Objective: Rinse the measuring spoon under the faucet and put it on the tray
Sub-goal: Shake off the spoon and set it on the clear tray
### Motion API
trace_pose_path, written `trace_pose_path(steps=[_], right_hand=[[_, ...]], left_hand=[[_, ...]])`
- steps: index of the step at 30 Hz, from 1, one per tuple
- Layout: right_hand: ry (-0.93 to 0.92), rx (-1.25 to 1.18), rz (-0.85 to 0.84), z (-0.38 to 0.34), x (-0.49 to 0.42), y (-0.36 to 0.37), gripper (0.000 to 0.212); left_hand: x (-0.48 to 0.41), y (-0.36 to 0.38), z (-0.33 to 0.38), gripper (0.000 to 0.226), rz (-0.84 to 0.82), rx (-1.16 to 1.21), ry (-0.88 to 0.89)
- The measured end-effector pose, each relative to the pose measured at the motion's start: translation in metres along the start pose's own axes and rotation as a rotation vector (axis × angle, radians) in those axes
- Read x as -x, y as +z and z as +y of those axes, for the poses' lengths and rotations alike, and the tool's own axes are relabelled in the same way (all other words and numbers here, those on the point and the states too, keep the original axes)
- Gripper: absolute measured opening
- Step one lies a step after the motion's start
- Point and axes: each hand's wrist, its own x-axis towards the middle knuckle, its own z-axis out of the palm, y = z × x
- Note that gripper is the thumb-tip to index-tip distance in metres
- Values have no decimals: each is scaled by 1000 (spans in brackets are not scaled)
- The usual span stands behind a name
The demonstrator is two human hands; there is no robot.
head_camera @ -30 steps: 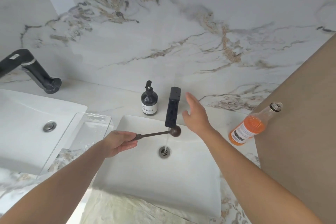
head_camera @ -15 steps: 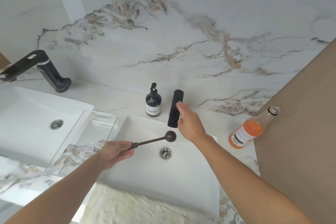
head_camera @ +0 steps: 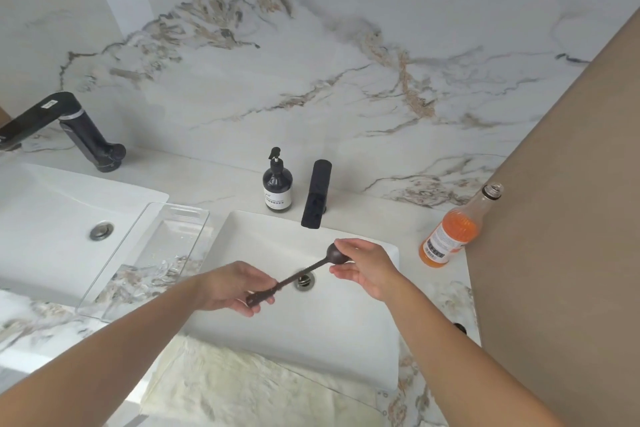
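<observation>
The right hand (head_camera: 363, 267) is brought off the faucet (head_camera: 317, 198) onto the measuring spoon (head_camera: 304, 270) bowl, the handle gripped by the left hand (head_camera: 232, 284); rinsing seems done, carrying to the tray (head_camera: 152, 253) at nine o'clock is called for

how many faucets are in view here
2. One black faucet stands behind the sink where both hands hold the measuring spoon. The other faucet is at far left, behind the second sink. Anything beyond the frame edges is unseen.

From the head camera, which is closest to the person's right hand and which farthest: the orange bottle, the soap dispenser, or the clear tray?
From the right hand:
1. Orange bottle, on the counter to its right.
2. Soap dispenser, behind the sink, up and left.
3. Clear tray, left of the sink, beyond the left hand.
</observation>
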Motion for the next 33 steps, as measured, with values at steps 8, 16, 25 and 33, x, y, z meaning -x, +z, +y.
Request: trace_pose_path(steps=[8, 16, 25, 33], right_hand=[[177, 8, 251, 11, 4, -9, 21], [449, -1, -27, 33, 10, -4, 57], [268, -39, -105, 50, 10, -3, 13], [74, 57, 60, 54, 8, 0, 24]], left_hand=[[-19, 63, -2, 13, 211, 72, 29], [-28, 98, -20, 15, 247, 131, -13], [-26, 114, -25, 14, 158, 157, 8], [-19, 114, -15, 31, -20, 267, 20]])
